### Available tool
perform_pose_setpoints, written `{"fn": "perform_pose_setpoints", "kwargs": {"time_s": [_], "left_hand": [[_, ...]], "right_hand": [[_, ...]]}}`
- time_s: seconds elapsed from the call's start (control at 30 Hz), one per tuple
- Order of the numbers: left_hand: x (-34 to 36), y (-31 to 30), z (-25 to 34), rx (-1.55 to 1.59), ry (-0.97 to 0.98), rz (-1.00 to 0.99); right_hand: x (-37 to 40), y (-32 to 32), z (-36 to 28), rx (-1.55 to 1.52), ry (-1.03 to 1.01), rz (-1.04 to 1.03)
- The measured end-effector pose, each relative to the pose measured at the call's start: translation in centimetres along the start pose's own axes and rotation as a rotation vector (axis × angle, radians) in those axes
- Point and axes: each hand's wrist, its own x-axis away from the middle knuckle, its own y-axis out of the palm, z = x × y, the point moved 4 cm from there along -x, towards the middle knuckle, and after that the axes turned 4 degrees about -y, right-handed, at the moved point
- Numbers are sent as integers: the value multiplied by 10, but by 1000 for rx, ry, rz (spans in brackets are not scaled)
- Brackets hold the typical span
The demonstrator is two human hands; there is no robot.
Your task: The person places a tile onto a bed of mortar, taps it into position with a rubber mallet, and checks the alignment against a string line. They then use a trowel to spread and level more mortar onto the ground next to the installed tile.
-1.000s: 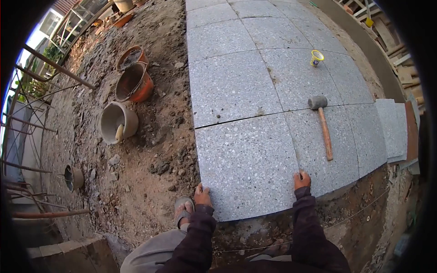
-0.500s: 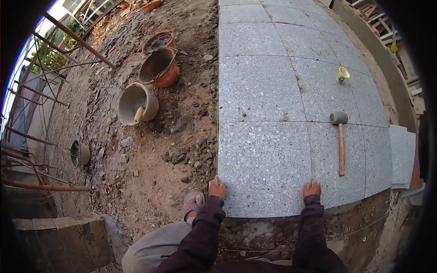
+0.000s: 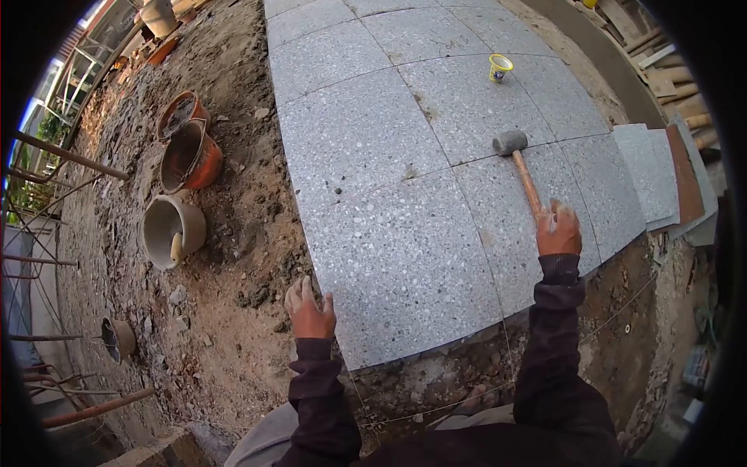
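Note:
My right hand (image 3: 559, 229) is closed around the lower end of the wooden handle of a rubber mallet (image 3: 526, 179). The mallet's dark head rests on the grey speckled tiles. My left hand (image 3: 310, 308) holds nothing, its fingers apart, at the left edge of the nearest tile (image 3: 405, 272). That tile lies flat against its neighbours, with bare soil and rubble along its front edge. A small yellow-rimmed cup (image 3: 499, 68) stands on the tiles beyond the mallet.
On the soil at left are a grey bucket (image 3: 198, 222) with a trowel handle in it, two orange buckets and a smaller bucket (image 3: 124, 339). Loose tiles (image 3: 646, 175) lie at right. Rusty bars stand far left. A string crosses the soil in front.
My right hand has left the tile's front edge and taken hold of the mallet handle. My left hand has come off the tile's corner and spread its fingers. The view has turned.

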Motion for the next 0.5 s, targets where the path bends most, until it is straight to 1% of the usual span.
{"fn": "perform_pose_setpoints", "kwargs": {"time_s": [0.07, 0.1, 0.13, 0.17, 0.2, 0.23, 0.27, 0.3, 0.33, 0.37, 0.4, 0.43, 0.5], "left_hand": [[-11, 3, 4, -73, 105, 18], [-12, 7, 5, -110, 162, 29], [-13, 20, 13, -120, 197, 4], [-9, 39, 26, -126, 236, -28], [-6, 59, 39, -136, 275, -59], [-4, 82, 51, -176, 329, -119], [-3, 95, 76, -233, 323, -216], [-4, 113, 90, -243, 351, -210], [-4, 132, 97, -253, 379, -211], [-3, 143, 101, -294, 376, -210], [-1, 155, 104, -333, 372, -209], [3, 167, 107, -370, 365, -211], [4, 172, 113, -420, 372, -188]], "right_hand": [[-36, -2, 27, -200, -25, -31], [-41, 15, 37, -130, -68, -99], [-44, 39, 54, -47, -103, -150], [-44, 49, 71, 43, -132, -204], [-38, 55, 71, 212, -2, -430], [-30, 79, 91, 245, 12, -517], [-21, 98, 106, 232, 59, -502], [-9, 113, 116, 216, 110, -495], [-2, 127, 125, 171, 193, -537], [5, 139, 130, 129, 277, -582], [10, 144, 128, 66, 313, -568], [11, 144, 122, 169, 256, -532], [8, 152, 124, 211, 198, -466]]}}
